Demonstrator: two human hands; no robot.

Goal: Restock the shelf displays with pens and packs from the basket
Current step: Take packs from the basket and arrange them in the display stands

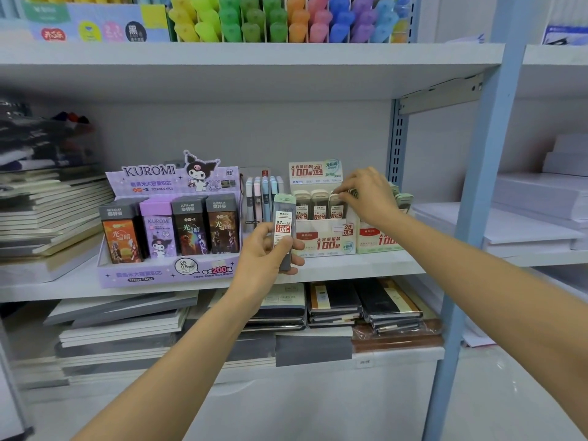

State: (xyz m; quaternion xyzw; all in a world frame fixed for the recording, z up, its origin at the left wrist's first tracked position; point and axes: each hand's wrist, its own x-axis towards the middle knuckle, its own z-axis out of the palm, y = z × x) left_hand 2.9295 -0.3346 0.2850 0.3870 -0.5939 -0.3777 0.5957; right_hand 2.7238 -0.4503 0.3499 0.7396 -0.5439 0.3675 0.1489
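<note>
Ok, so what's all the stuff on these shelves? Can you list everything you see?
held lead pack: one, grey with pale green cap, in front of middle shelf
boxed lead packs: three showing, dark with cream caps, front row of a white box
white display boxes: two, white with red print, middle shelf
Kuromi box: one, purple, middle shelf, four packs in front
pastel pens: several, pink, blue and white, between the boxes
highlighters: many, rainbow colours, top shelf
notebooks: stacks, mostly black and grey, bottom shelf
paper stacks: white, next bay, right
left hand: holds the held lead pack
right hand: fingertips at the boxed lead packs, grip unclear
</note>
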